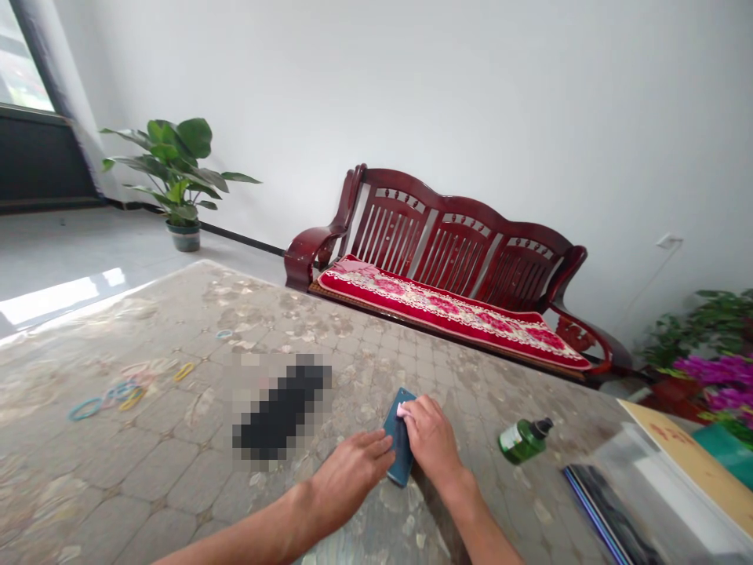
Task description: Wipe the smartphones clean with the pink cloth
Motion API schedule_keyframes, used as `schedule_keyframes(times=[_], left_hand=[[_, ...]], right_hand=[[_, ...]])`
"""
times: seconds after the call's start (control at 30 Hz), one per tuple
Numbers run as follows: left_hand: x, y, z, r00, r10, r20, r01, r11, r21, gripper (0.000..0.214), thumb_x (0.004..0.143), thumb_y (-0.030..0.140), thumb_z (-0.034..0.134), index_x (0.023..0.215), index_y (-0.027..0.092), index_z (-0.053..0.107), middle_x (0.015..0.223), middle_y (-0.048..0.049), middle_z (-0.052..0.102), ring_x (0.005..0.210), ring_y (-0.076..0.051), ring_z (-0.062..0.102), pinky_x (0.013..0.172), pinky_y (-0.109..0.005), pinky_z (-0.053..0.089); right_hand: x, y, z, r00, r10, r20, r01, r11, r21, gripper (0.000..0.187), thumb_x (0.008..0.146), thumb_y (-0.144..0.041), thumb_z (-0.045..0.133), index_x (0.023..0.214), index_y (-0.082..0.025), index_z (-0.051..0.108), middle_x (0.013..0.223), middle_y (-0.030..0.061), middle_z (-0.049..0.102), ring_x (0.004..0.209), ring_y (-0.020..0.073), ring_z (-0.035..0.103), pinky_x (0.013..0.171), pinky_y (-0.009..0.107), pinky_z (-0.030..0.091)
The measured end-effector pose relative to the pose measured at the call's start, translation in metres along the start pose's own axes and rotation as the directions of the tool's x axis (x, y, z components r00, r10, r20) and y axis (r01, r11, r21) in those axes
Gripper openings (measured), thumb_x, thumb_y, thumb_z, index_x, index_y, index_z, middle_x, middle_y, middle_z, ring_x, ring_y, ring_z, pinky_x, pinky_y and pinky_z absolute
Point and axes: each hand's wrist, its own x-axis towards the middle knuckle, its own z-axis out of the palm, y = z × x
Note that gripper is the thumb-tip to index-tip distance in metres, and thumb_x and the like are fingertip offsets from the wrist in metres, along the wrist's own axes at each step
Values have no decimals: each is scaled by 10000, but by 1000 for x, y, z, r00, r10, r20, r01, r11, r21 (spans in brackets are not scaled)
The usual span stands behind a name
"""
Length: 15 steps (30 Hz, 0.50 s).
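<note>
Nothing is legible: the green bottle (522,439) label and the red marks on the cardboard (682,447) are too small.

The one view rides on the person's head, looking forward and down, near enough that the fingers (380,446) sit low in frame (the picture is rolled, the bench (447,267) sloping rightward). Beyond the fingers stretch table (176,471) and wall (471,94).

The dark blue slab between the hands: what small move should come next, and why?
Probably slide the pink pad down the dark blue slab toward its near end. The right hand presses the pad at the far end, the left hand steadies the slab's edge, and the near part is bare.
</note>
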Motion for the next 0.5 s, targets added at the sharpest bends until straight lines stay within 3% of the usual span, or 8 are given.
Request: schedule_keyframes(times=[0.17, 0.37, 0.5], left_hand=[[-3, -3, 13, 1000, -2, -13, 1, 1000, -4, 287, 937, 127, 528, 1208, 170, 611, 1322, -122, 624, 1267, -266, 553, 1067, -372, 445], [1, 2, 5, 1000, -11, -18, 10, 1000, -3, 248, 944, 105, 497, 1133, 180, 639, 1240, -108, 665, 1203, -250, 597, 1039, -341, 463], [2, 3, 2, 1000, -15, -3, 15, 1000, 9, 240, 953, 120, 508, 1155, 161, 631, 1256, -115, 658, 1207, -264, 592, 1041, -353, 461]], right_hand=[[22, 2, 0, 997, 71, -18, -72, 995, -65, 221, 919, -112, 494, 867, -237, 669, 904, 35, 643, 902, 189, 587, 801, 265, 410], [2, -6, -3, 999, -50, 16, 49, 999, 5, 228, 931, -111, 474, 883, -241, 655, 897, 20, 632, 900, 177, 579, 818, 254, 410], [14, -4, -1, 998, -54, 15, 54, 998, -13, 251, 939, -106, 466, 875, -246, 664, 900, 20, 637, 899, 178, 577, 832, 257, 411]])
